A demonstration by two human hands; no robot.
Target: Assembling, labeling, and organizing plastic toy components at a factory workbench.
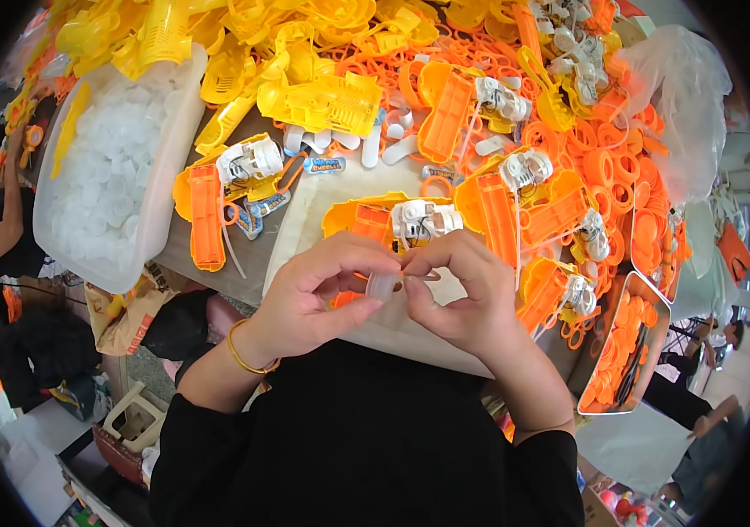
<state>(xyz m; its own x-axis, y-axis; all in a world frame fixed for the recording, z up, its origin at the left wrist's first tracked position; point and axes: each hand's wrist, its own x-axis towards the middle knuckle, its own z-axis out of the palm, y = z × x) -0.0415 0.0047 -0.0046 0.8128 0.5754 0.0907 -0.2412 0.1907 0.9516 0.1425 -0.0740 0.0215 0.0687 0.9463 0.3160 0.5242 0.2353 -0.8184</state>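
My left hand [329,285] pinches a small translucent plastic cup [381,286] between thumb and fingers. Close against it, my right hand [467,299] has thumb and forefinger curled together near the cup's edge; whatever lies between those fingertips is too small to make out. Just beyond both hands sits a yellow-and-orange toy shell half [362,217] with a white motor unit [423,220] fitted in it. Similar part-built shells [485,198] lie to the right, with orange handles and thin clear tubes.
A white tub [63,237] of translucent cups stands at left. Yellow shells [327,104] and orange rings [612,167] are heaped at the back and right. A metal tray [628,408] holds orange discs. A plastic bag [682,114] stands at far right. Other people work at both sides.
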